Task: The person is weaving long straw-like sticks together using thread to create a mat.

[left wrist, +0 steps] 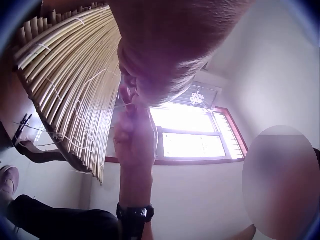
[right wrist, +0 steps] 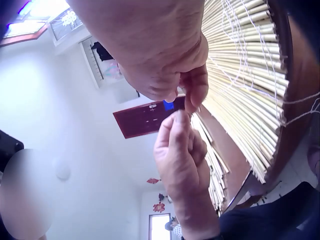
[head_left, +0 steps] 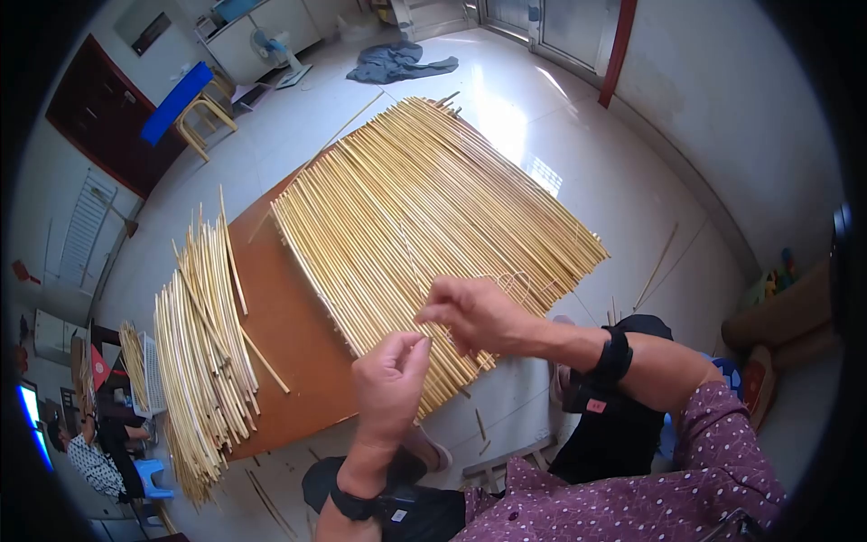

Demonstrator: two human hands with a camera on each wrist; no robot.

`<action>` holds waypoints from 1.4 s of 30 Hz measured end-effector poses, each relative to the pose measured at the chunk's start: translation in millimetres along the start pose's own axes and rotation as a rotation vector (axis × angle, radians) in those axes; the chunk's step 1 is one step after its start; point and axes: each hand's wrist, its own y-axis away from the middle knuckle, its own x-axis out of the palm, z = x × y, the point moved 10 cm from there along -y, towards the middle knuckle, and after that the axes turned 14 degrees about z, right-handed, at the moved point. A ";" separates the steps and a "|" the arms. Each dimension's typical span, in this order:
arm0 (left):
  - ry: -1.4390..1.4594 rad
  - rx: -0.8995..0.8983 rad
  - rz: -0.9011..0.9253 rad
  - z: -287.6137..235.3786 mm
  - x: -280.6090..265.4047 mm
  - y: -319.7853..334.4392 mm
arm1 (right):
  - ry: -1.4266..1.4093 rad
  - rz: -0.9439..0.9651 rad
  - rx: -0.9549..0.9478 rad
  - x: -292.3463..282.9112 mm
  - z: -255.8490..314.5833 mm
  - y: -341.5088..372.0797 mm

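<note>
Both hands are raised over the near edge of a mat of thin straw-coloured sticks [head_left: 388,181], their fingertips close together. My left hand [head_left: 393,375] has thumb and forefinger pinched together. Beside it, a little farther over the mat, is my right hand [head_left: 470,312] with bent fingers. A thin white string [left wrist: 107,108] runs from the mat to the fingers of both hands in the left wrist view. Loose loops of string [head_left: 517,285] lie on the mat by the right hand. White cord stitches [right wrist: 274,75] cross the sticks near the mat's edge.
The mat lies on a brown table [head_left: 289,334]. A pile of loose sticks [head_left: 203,361] covers the table's left side. Dark cloth [head_left: 397,63] and a fan [head_left: 280,56] are on the floor beyond. Another person [head_left: 99,456] sits at far left.
</note>
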 end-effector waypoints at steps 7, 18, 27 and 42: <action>0.114 0.005 -0.088 8.2 -11.7 -5.5 | -0.045 -0.088 -0.163 0.9 0.3 1.1; -0.780 0.421 0.143 -4.2 3.9 -212.3 | 0.163 0.273 -0.398 82.4 33.8 28.8; -0.971 0.237 0.111 44.2 14.8 -320.9 | 0.101 0.180 -0.400 60.8 22.6 33.1; -1.056 0.326 0.048 28.7 20.3 -329.9 | 0.100 0.241 -0.420 58.5 37.1 52.9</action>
